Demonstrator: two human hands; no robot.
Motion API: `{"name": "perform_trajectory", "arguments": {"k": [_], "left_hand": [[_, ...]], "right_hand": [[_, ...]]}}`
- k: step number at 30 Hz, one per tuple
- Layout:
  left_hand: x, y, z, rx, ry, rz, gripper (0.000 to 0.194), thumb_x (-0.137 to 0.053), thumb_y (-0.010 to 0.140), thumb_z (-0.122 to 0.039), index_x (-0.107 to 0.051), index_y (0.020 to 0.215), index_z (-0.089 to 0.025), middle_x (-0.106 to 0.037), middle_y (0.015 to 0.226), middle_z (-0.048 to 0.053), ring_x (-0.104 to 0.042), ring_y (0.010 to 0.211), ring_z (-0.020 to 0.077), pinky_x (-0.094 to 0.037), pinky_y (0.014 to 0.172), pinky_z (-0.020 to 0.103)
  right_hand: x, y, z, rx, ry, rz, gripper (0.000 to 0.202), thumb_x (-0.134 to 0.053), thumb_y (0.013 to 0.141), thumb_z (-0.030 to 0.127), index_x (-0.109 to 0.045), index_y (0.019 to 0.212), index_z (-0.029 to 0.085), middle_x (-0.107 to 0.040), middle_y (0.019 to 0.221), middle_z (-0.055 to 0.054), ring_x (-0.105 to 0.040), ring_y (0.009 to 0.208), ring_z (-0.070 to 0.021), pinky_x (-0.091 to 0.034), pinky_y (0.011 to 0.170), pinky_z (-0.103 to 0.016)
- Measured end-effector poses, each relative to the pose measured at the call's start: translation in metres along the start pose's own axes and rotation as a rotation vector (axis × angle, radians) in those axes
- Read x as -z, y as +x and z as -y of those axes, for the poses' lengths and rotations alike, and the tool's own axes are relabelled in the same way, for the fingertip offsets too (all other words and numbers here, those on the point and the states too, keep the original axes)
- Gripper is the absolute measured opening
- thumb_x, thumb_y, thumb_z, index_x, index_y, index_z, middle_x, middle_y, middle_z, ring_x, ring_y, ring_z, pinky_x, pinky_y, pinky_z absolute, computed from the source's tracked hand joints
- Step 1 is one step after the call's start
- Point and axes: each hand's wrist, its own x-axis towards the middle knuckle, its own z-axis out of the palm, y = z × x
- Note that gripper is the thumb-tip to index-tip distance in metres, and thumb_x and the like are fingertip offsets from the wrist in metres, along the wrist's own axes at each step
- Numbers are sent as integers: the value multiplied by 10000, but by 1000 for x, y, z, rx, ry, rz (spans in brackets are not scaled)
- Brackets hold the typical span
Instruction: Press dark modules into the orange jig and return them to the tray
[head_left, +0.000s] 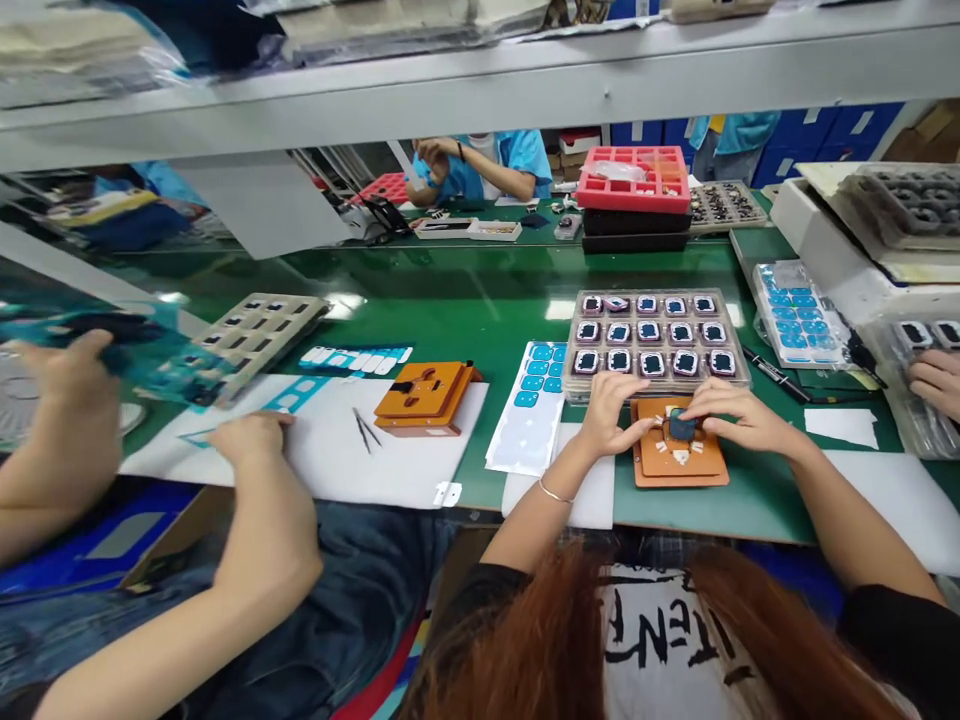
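Note:
Both my hands are over an orange fixture plate [681, 476] at the table's front edge. A small dark square piece [682, 425] rests in its middle, among pale pads. My left hand [616, 412] is at the fixture's left side, thumb and fingers apart, with the thumb tip reaching toward the piece. My right hand [739, 415] has its fingertips on the dark piece from the right. Just behind the fixture lies a clear tray [739, 372] with rows of square dark-faced parts. To the left is a sheet of blue-and-white stickers [529, 425].
At left, a co-worker's hands [255, 440] handle blue film over a white mat [337, 470]. Near them are another orange fixture [431, 392] and tweezers [366, 430]. A black pen [772, 372] lies right of my tray. Another hand [937, 382] shows at far right. A shelf [480, 85] hangs overhead.

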Motion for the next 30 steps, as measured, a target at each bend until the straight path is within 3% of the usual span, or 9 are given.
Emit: {"name": "perform_trajectory", "arguments": {"k": [4,7,11,17,24,30], "left_hand": [[2,2,-2,-72,24,6,456,-480,945,-540,-553,1242,-203,-661,1096,111,-578,1047,255,-424,933,430],[4,4,-5,-146,0,-14,431,-504,950,-480,-533,1273,-197,-660,1118,111,-568,1052,248,-421,937,420],[6,6,-6,-146,16,-12,439,-502,946,-490,-551,1253,-181,-664,1099,112,-560,1028,246,-418,935,425],[8,8,-9,-211,20,24,295,-519,947,-434,-698,981,-203,-655,1061,103,-501,1004,241,-431,887,418],[7,11,-14,-304,-31,53,255,-601,905,-393,-718,780,-204,-667,1035,85,-476,978,232,-447,855,411],[3,7,-13,-248,-39,202,237,-646,885,-442,-756,830,-240,-676,1073,72,-491,1031,233,-427,913,425]], "right_hand": [[-2,-1,-3,19,-89,105,392,-485,990,536,-746,1107,268,-738,995,-70,-588,944,-239,-445,870,-458],[-5,0,-4,84,-141,110,356,-502,992,500,-743,1096,259,-706,1025,-82,-578,947,-229,-453,851,-434],[-6,1,-5,187,-241,95,327,-517,996,456,-748,1056,232,-645,1061,-103,-548,947,-222,-460,817,-404],[-8,2,-3,270,-368,70,357,-533,980,495,-743,1062,217,-593,1160,-131,-503,936,-221,-443,795,-390],[-14,3,3,341,-550,21,392,-495,996,489,-706,1140,192,-601,1194,-152,-482,899,-230,-407,763,-394],[-16,3,8,339,-610,21,428,-465,1001,518,-700,1115,179,-628,1200,-143,-476,901,-234,-385,767,-393]]}}
